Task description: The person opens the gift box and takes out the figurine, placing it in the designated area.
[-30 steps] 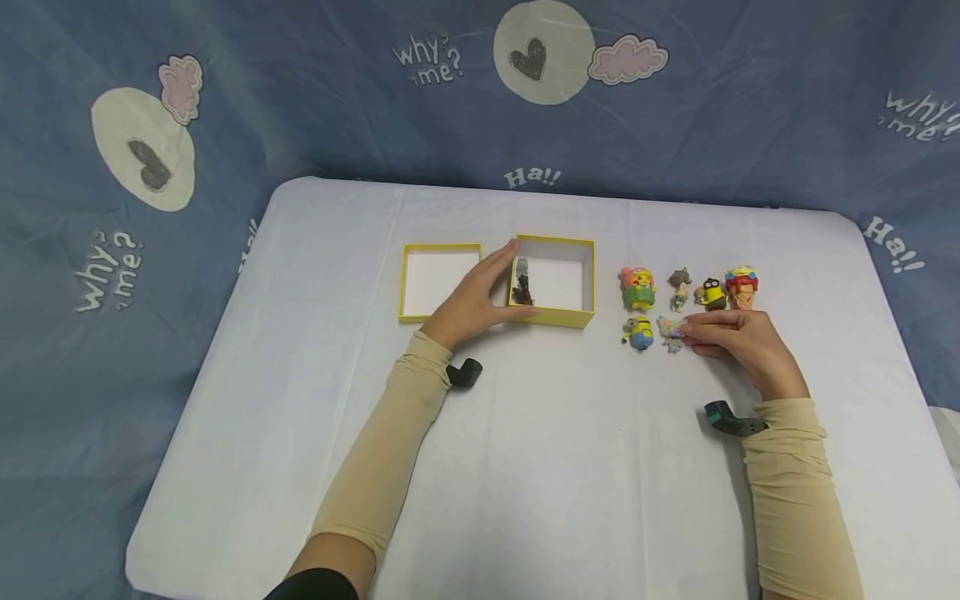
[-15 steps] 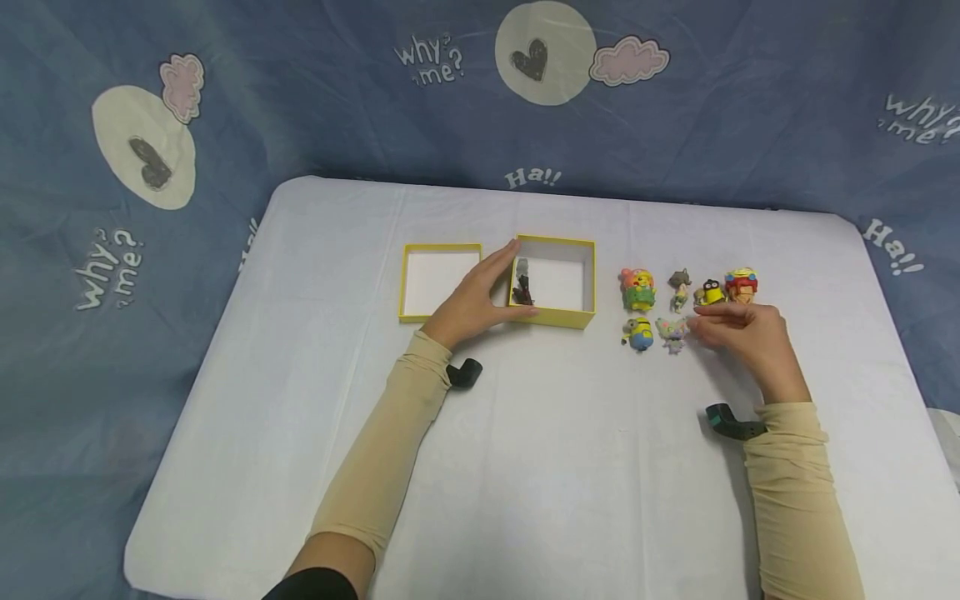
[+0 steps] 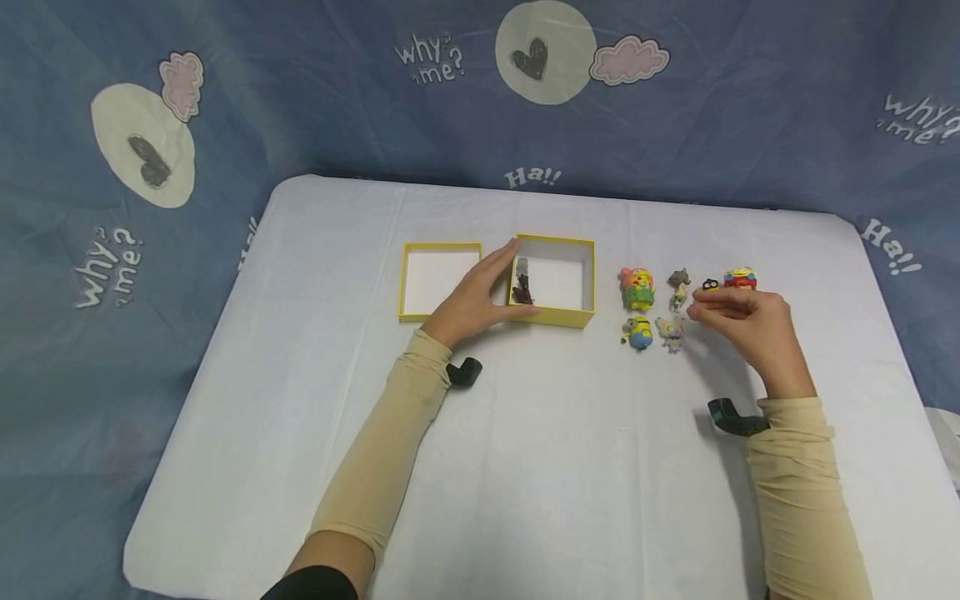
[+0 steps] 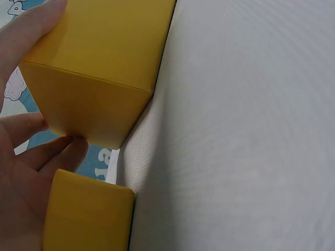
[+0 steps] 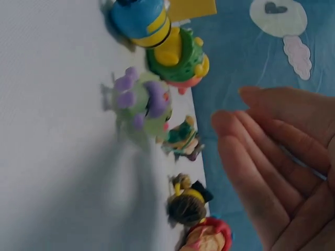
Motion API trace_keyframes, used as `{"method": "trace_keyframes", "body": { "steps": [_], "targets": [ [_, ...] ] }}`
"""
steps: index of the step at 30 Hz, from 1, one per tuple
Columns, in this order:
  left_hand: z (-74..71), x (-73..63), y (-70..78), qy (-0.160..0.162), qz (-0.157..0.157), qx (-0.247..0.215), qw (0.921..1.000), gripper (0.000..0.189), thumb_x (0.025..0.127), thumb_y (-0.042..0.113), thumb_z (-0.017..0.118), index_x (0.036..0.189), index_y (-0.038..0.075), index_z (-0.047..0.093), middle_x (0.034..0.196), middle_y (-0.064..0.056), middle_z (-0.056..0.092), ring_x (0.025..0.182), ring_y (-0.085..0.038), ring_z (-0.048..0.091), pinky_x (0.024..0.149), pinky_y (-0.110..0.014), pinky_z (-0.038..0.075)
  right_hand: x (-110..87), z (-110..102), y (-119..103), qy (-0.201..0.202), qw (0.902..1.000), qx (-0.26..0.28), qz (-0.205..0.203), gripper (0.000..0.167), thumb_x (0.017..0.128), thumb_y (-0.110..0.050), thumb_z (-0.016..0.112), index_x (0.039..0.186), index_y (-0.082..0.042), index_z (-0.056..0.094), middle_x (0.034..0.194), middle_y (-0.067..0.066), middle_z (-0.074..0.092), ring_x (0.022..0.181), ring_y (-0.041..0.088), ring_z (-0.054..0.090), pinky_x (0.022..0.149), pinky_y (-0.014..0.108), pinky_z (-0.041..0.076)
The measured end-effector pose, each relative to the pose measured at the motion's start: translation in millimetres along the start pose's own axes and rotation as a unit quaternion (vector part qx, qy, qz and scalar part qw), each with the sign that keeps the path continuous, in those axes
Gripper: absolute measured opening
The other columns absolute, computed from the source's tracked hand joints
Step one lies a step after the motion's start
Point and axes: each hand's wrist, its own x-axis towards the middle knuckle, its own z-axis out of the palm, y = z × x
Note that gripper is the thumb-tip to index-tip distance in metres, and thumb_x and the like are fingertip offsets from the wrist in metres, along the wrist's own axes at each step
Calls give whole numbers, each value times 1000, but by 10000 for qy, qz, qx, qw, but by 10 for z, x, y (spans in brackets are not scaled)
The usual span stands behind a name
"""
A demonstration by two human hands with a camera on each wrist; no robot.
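My left hand [image 3: 468, 304] grips the left side of a yellow open-topped box [image 3: 558, 317], thumb against one wall and fingers against the opposite one. A small dark figurine [image 3: 522, 283] with a grey top lies inside, along the box's left wall. My right hand [image 3: 757, 329] hovers over the toy figurines, holding nothing, its thumb apart from the loosely bent fingers. Just left of it stands a pale green and purple figurine [image 5: 146, 102]. A black and yellow figurine [image 3: 710, 285] and a red-topped one [image 3: 741, 277] are partly hidden behind that hand in the head view.
A shallow yellow-rimmed lid [image 3: 435, 287] lies left of the box. A blue and yellow figurine [image 3: 640, 333], a green and pink one [image 3: 637, 289] and a slim brown-headed one [image 3: 679, 287] stand on the white-covered table [image 3: 555, 467]. A blue printed cloth [image 3: 337, 100] hangs behind.
My right hand has let go of the green and purple figurine and risen up and back from it. The left hand and the box have stayed put.
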Motion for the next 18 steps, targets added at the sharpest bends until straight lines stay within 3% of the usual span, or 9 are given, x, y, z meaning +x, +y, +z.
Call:
{"method": "trace_keyframes", "body": {
  "steps": [10, 18],
  "targets": [
    [1, 1, -8, -24, -7, 27, 10000, 109, 84, 56, 82, 167, 30, 16, 174, 9, 16, 162, -23, 19, 134, -40, 18, 52, 115, -162, -328, 9960, 225, -801, 26, 89, -12, 82, 115, -12, 81, 104, -22, 75, 91, -10, 71, 80, 5, 56],
    [-1, 0, -21, 0, 61, 14, 10000, 110, 83, 57, 82, 167, 30, 16, 175, 4, 18, 162, -24, 20, 134, -42, 19, 83, 266, -379, -551, 9880, 30, -1443, 24, 89, -7, 81, 112, -15, 82, 109, 3, 79, 94, -9, 68, 82, 4, 55]
  ]
}}
